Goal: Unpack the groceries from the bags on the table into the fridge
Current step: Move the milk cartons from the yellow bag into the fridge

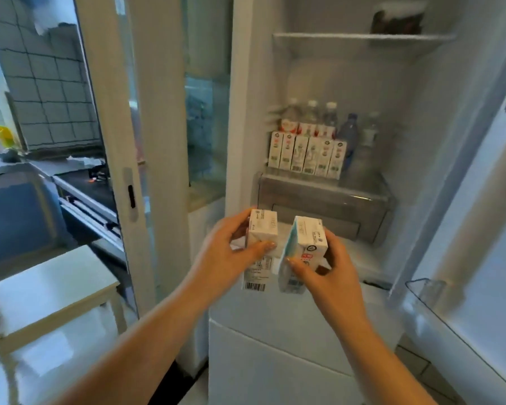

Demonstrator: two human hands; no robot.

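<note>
At the open fridge (pixel 421 159), my left hand (pixel 225 252) and right hand (pixel 330 267) each grip a carton; six cartons (pixel 307 156) already shelved.

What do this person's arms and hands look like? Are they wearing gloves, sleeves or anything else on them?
Both forearms are bare as far as the picture shows: no sleeves reach into view. The left hand and the right hand wear no gloves, and no watch, bracelet or ring is visible on either. The fingernails look short and unpainted, though the picture is too soft to be sure.
</note>
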